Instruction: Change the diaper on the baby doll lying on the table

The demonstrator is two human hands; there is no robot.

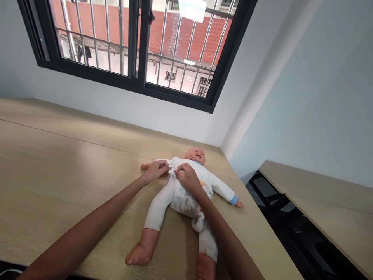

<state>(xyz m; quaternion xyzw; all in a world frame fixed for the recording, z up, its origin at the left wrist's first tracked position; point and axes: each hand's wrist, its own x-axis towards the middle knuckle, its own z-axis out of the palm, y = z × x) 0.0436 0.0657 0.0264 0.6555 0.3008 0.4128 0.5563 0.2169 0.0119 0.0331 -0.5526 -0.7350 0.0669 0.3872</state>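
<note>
A baby doll (pixel 195 154) lies on its back on the wooden table, arms spread and head toward the window. It wears a white top with blue cuffs (pixel 223 187) and white trousers (pixel 159 205) with a faint print. At the doll's side near the waist, my left hand (pixel 158 169) pinches a bit of white cloth, perhaps a tie or the garment's edge. Close beside it, my right hand (pixel 186 175) also has its fingers closed at that cloth, over the doll's belly. The fingertips hide exactly what is gripped. A bunched white knot of cloth (pixel 198 222) sits between the doll's legs.
The table (pixel 72 175) reaches back to the wall beneath a dark-framed window (pixel 142 83) with metal bars. Beyond a gap to the right stands a second table (pixel 326 206) with black parts under its top. A pale wall (pixel 314 97) rises behind it.
</note>
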